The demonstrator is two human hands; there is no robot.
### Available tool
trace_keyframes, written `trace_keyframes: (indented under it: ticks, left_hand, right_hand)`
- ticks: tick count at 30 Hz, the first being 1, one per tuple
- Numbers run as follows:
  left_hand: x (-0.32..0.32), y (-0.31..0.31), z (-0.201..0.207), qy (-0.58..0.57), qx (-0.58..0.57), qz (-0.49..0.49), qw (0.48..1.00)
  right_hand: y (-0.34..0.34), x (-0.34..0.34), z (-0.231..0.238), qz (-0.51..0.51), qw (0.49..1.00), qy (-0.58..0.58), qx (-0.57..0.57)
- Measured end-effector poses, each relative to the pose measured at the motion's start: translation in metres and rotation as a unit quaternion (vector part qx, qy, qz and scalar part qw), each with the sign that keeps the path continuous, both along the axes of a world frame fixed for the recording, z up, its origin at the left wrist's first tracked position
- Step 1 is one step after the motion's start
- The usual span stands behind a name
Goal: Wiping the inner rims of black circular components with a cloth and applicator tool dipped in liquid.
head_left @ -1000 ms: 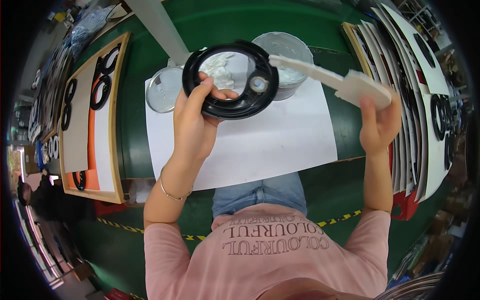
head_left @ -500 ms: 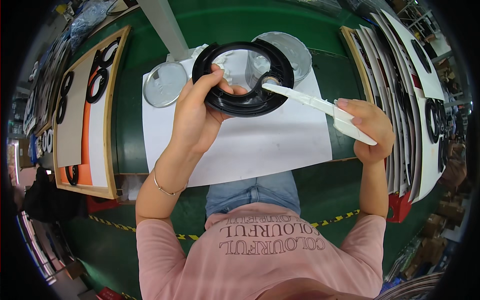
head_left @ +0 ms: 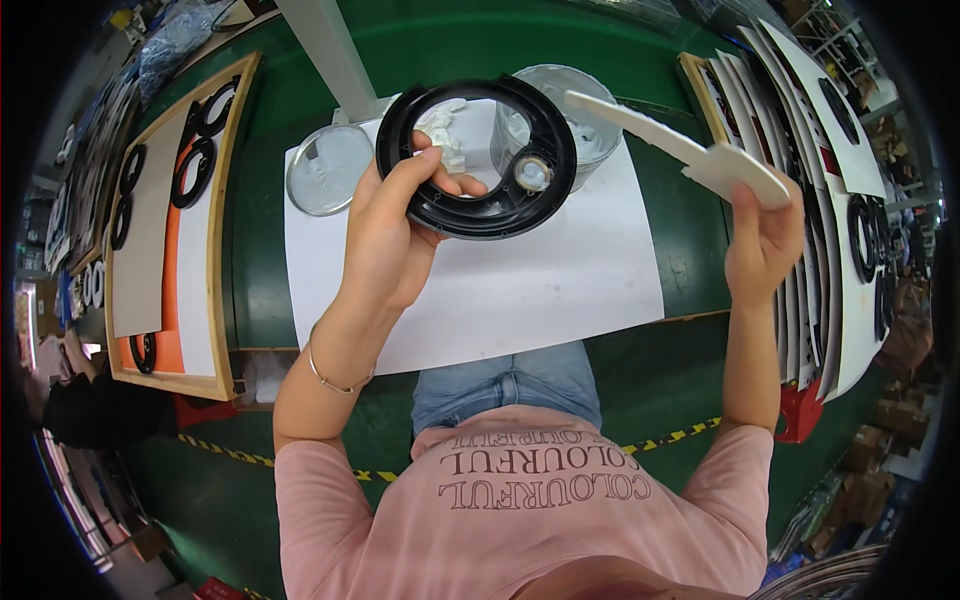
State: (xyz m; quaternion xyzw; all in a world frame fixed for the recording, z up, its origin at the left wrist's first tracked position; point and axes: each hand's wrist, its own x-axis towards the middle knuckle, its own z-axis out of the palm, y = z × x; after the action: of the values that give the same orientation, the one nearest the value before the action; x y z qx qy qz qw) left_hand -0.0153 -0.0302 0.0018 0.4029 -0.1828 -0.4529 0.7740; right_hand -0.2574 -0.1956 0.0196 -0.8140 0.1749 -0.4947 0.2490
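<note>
White spatula [head_left: 737, 173] moved up; right hand [head_left: 765, 235] holds it, left hand [head_left: 392, 225] black ring [head_left: 480, 219].

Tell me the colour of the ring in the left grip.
The ring in the left grip is black; the head view shows it best.

A grey post [head_left: 332, 60] rises from the green table [head_left: 695, 275]. On the left is a big wooden tray [head_left: 224, 340]. Past its far end sits crumpled blue plastic [head_left: 168, 52]. White boards [head_left: 850, 345] stand on the right. Yellow and black striped tape [head_left: 225, 449] crosses the green floor [head_left: 240, 500].
</note>
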Motion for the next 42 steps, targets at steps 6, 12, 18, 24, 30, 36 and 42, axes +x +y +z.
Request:
trace_keyframes:
  ticks: [6,12,18,24,30,36,42]
  left_hand:
    - [0.003,0.008,-0.003,0.019,0.003,0.022,1.0]
    - [0.012,0.018,-0.01,0.026,-0.007,0.033,0.999]
    - [0.017,0.026,-0.015,0.025,-0.009,0.052,0.998]
    - [0.017,0.029,-0.017,0.027,-0.012,0.054,0.998]
    - [0.021,0.032,-0.019,0.012,-0.02,0.057,0.998]
    - [0.019,0.03,-0.019,0.018,-0.024,0.049,0.998]
    - [0.01,0.024,-0.017,-0.019,-0.021,0.064,0.998]
  right_hand:
    - [-0.013,0.022,-0.021,0.006,0.982,0.02,0.187]
    - [-0.012,0.027,-0.019,-0.006,0.959,-0.005,0.283]
    - [-0.03,0.023,-0.026,0.001,0.995,0.08,-0.063]
    - [-0.033,0.029,-0.035,0.054,0.892,0.2,-0.402]
    - [-0.024,-0.002,-0.037,0.055,0.89,0.216,-0.397]
    - [-0.02,-0.046,-0.031,0.026,0.932,0.193,-0.304]
    - [-0.001,-0.024,-0.022,-0.064,0.94,-0.138,0.304]
